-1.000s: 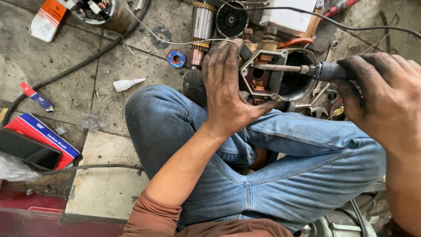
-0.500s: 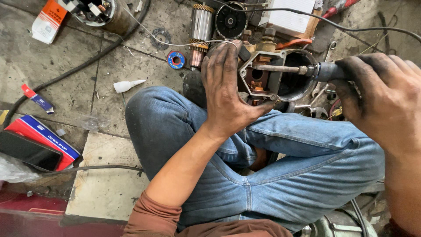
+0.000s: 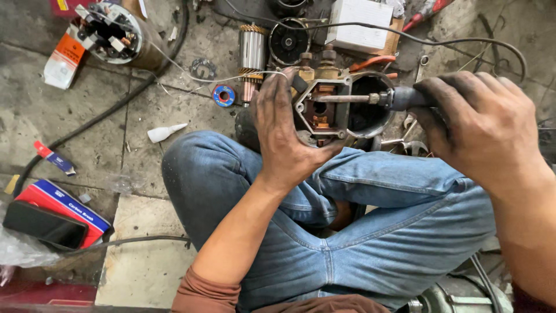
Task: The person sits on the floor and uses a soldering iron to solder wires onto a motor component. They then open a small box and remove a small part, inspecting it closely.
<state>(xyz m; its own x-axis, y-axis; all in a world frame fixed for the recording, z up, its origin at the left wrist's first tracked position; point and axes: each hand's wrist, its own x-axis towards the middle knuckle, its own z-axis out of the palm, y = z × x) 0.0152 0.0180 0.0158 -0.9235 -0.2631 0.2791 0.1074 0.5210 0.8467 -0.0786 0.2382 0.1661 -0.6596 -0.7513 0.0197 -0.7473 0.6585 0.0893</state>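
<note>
The single head-worn camera looked almost straight down from close above the seated person's lap, so the crossed legs in blue jeans (image 3: 359,232) filled the lower centre and right of the frame. Both hands came in near the lens, the left hand (image 3: 284,136) at centre and the right hand (image 3: 480,124) at upper right. The concrete floor (image 3: 87,139) took the left and top.

Blue denim jeans (image 3: 370,232) w/ visible seams, lower centre; rust-brown sleeve (image 3: 202,295) at bottom; both hands grease-blackened.
</note>
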